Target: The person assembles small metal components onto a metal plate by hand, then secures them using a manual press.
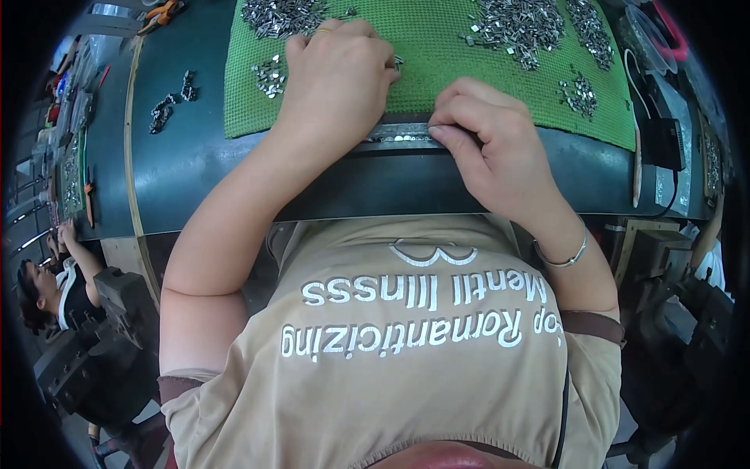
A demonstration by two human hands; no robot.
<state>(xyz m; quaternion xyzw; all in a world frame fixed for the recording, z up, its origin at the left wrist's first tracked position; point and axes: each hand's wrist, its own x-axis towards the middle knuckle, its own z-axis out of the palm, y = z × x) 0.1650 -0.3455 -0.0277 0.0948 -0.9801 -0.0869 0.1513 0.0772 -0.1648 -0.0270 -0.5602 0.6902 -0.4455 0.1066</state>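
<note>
A narrow metal strip [402, 133] lies along the near edge of the green mat, with a row of small shiny metal pieces [406, 139] in it. My right hand [496, 141] is closed at its right end, thumb and forefinger pinched on the strip. My left hand [340, 78] reaches over the mat, just beyond the strip's left end. Its fingers are curled together by a few small metal bits, and whatever they hold is hidden. Next to my left wrist lies a small cluster of flat metal pieces [270, 76].
The green mat [422, 86] carries heaps of small metal parts [519, 31] at its far side. Two short metal chain pieces [162, 113] lie on the dark table at left. Orange-handled pliers [162, 14] sit far left, a black adapter [668, 144] at right. Other people work at both sides.
</note>
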